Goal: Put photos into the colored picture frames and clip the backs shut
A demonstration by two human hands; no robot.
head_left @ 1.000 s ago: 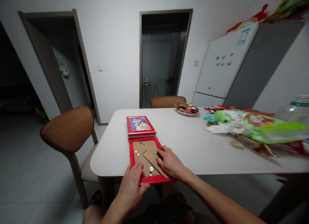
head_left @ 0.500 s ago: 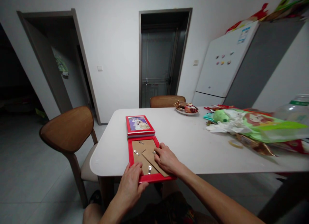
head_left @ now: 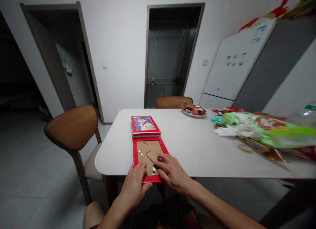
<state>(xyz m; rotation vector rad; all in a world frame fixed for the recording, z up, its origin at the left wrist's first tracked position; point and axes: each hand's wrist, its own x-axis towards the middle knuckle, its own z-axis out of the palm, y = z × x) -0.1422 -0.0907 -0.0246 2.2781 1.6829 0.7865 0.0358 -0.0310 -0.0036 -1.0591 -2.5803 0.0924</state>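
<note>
A red picture frame (head_left: 163,145) lies face down at the table's front edge, its brown backing board (head_left: 145,161) up, with small metal clips and a slit around a stand flap. My left hand (head_left: 135,181) grips the frame's lower left corner, thumb at the front edge. My right hand (head_left: 172,171) rests on the right side, fingers bent over the backing near the bottom clip (head_left: 154,170). Just beyond lies a stack of red frames (head_left: 145,126), face up, a photo in the top one.
Right on the white table (head_left: 192,156) lie a green plastic bag (head_left: 281,133), crumpled wrappers and a tape roll (head_left: 244,148). A plate of items (head_left: 194,114) stands at the back. Brown chairs (head_left: 74,127) are left and behind; a fridge (head_left: 239,61) stands at the back right.
My right hand has moved down along the frame, its fingers now nearer the bottom clip. My left hand stays at the corner. The whole view has shifted slightly.
</note>
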